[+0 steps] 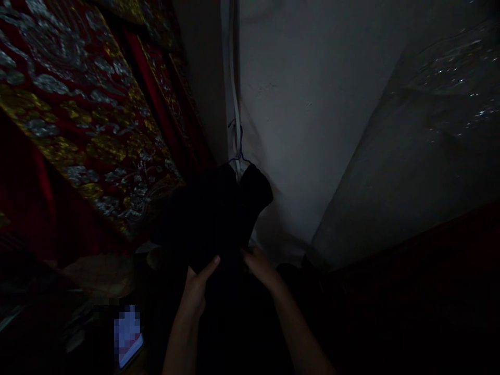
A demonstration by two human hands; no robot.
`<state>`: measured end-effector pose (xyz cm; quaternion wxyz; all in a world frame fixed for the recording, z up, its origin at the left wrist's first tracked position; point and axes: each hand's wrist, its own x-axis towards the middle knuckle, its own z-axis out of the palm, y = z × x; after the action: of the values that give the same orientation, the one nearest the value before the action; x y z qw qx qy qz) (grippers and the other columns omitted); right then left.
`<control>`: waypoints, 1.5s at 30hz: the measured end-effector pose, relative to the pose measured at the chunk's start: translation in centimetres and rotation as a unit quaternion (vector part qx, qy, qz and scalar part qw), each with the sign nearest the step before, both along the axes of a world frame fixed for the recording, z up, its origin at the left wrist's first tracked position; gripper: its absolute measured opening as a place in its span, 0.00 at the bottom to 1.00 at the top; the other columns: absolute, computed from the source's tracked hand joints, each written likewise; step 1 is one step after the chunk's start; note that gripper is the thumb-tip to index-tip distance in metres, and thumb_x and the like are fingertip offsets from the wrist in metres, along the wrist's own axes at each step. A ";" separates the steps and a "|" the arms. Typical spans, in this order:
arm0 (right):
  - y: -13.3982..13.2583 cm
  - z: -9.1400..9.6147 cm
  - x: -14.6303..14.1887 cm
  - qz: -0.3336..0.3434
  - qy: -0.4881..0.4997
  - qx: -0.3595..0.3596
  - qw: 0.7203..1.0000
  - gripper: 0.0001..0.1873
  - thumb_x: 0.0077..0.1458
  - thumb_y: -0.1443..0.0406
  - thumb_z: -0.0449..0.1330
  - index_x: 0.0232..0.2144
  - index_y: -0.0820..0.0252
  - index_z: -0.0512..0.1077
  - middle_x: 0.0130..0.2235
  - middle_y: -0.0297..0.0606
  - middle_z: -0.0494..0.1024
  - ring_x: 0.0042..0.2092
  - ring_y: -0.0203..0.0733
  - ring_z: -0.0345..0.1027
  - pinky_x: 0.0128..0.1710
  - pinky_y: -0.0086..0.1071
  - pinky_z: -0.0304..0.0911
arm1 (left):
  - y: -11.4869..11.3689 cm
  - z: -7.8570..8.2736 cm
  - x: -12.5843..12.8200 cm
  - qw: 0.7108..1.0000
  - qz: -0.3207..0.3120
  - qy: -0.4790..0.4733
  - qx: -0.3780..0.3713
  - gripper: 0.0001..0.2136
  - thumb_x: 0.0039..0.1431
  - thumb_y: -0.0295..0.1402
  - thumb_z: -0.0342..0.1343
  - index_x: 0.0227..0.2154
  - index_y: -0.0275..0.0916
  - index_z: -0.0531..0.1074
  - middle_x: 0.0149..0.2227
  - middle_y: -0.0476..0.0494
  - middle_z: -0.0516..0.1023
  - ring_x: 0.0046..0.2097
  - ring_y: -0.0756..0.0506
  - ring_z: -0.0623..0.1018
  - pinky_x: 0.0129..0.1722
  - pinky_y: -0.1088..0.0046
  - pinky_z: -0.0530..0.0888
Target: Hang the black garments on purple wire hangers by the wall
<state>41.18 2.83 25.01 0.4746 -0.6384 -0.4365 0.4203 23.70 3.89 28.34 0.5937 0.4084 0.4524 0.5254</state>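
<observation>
White wall [312,104], one black garment [219,213], left hand [197,291], right hand [261,268] touching

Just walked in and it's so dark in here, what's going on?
A person has the left hand and right hand on a black garment that hangs from a wire hanger against the white wall. Red embroidered fabric hangs to the left. It is too dark to tell whether the hands grip it.

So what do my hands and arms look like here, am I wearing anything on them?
Both are bare: no gloves on the left hand or right hand, and no sleeves in view. No watch, ring or bracelet shows, though the light is very dim.
</observation>
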 end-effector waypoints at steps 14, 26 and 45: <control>-2.6 -0.5 -1.0 -0.020 0.055 0.056 0.997 0.35 0.48 0.35 0.57 0.13 0.59 0.66 0.15 0.32 0.61 0.21 0.34 0.54 0.24 0.31 0.51 | -1.2 -6.5 3.6 0.949 -0.092 0.188 0.235 0.13 0.55 0.32 0.59 0.44 0.44 0.75 0.46 0.40 0.80 0.51 0.37 0.79 0.52 0.60 0.75; -3.9 1.0 -0.1 -0.005 0.177 0.040 0.983 0.29 0.45 0.42 0.67 0.24 0.64 0.77 0.18 0.32 0.68 0.22 0.31 0.57 0.23 0.27 0.47 | -2.5 -5.9 5.6 0.944 -0.021 0.213 0.249 0.04 0.62 0.34 0.54 0.36 0.43 0.73 0.35 0.44 0.79 0.39 0.41 0.79 0.41 0.65 0.75; 5.5 17.4 3.2 -0.115 0.216 0.257 0.935 0.12 0.45 0.60 0.65 0.20 0.64 0.74 0.15 0.31 0.68 0.14 0.26 0.51 0.14 0.24 0.38 | -0.6 -5.5 6.0 0.896 -0.101 0.271 0.336 0.06 0.63 0.31 0.52 0.33 0.38 0.73 0.32 0.45 0.78 0.36 0.44 0.79 0.37 0.71 0.73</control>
<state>44.37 8.36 42.38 0.7504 -0.4341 -0.3405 0.3641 29.72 3.27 22.81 0.3257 0.7537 0.3481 0.4525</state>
